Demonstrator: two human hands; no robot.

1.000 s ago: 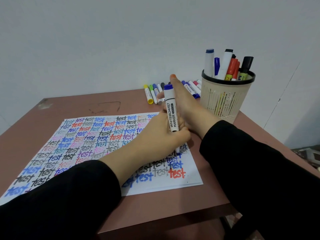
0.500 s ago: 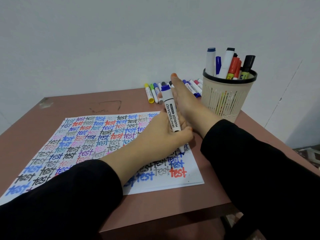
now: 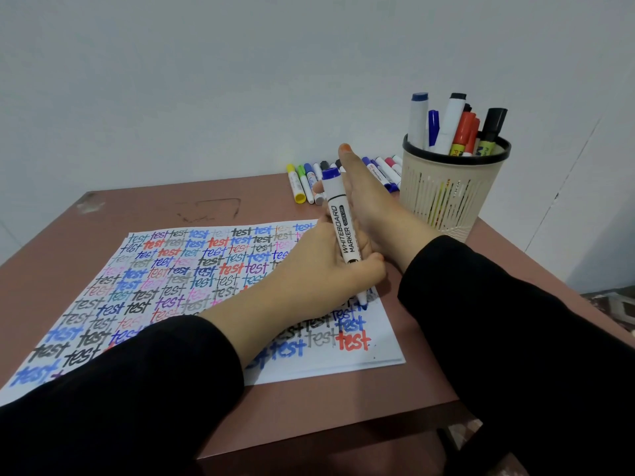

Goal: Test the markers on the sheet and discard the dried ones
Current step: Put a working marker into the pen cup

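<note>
1. Head view, hands: two hands show, both in black sleeves. The left hand [image 3: 319, 280] has its fingers and thumb curled round one whiteboard marker [image 3: 342, 231] and grips it low on the barrel. The right hand [image 3: 371, 207] lies edge-on just behind that marker with fingers stretched straight and thumb up, holding nothing. Its fingertips reach among the loose markers at the back, but contact with them cannot be made out.
2. Head view, held marker: it is white with a blue top end and stands nearly upright, leaning slightly away. Its tip rests on the sheet [image 3: 192, 269] close to the right edge, at a small blue mark.
3. Head view, sheet: one white sheet lies flat on the brown table [image 3: 137, 207]. It is filled with rows of the word "test" in black, blue, red, grey, pink, purple and teal.
4. Head view, loose markers: one row of markers [image 3: 304, 183] lies at the table's far edge. About five show left of the right hand, starting yellow, green, blue. About four more markers [image 3: 381, 171] show to its right. The hand hides the middle, so the full count cannot be told.
5. Head view, pot: one beige slotted holder [image 3: 443, 197] with a black rim stands right of the hands. Six markers and pens are plainly countable in it, and a dark tip behind may be a seventh.
</note>
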